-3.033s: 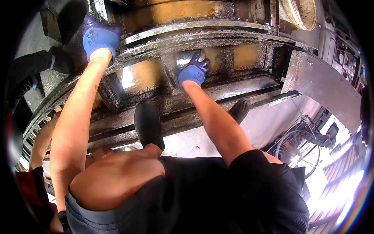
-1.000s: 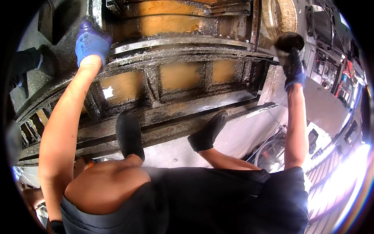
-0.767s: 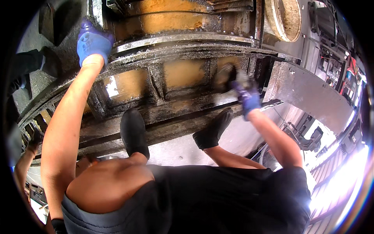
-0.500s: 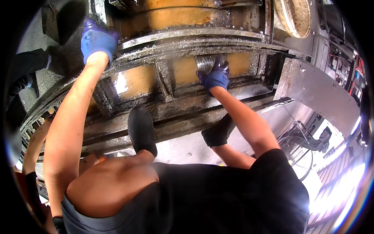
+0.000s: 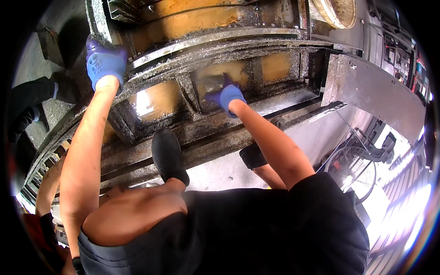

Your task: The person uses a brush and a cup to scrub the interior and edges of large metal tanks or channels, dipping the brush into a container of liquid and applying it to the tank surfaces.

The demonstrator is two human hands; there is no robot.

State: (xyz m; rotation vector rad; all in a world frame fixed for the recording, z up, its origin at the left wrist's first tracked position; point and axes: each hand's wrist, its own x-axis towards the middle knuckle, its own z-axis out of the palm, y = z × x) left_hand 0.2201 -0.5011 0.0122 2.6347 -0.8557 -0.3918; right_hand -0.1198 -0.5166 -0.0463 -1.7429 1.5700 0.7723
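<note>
I stand on a big grimy steel machine frame (image 5: 275, 41) with yellow-painted recesses. My left hand (image 5: 104, 64), in a blue glove, grips the frame's raised ledge at the upper left. Also gloved in blue, my right hand (image 5: 225, 95) reaches into the middle recess (image 5: 233, 71) and presses a small dark tool against its smeared back wall. The glove hides most of the tool. My black shoes (image 5: 167, 156) rest on the lower rails of the frame.
A bare steel plate (image 5: 376, 87) slopes away at the right. On the floor below it stands a fan (image 5: 350, 172). A round tan disc (image 5: 337, 9) lies at the top right. Another person's dark sleeves (image 5: 27, 105) show at the left edge.
My right hand was raised far right with the dark tool, then swung left and down into the middle recess. The left hand has kept its grip on the ledge.
</note>
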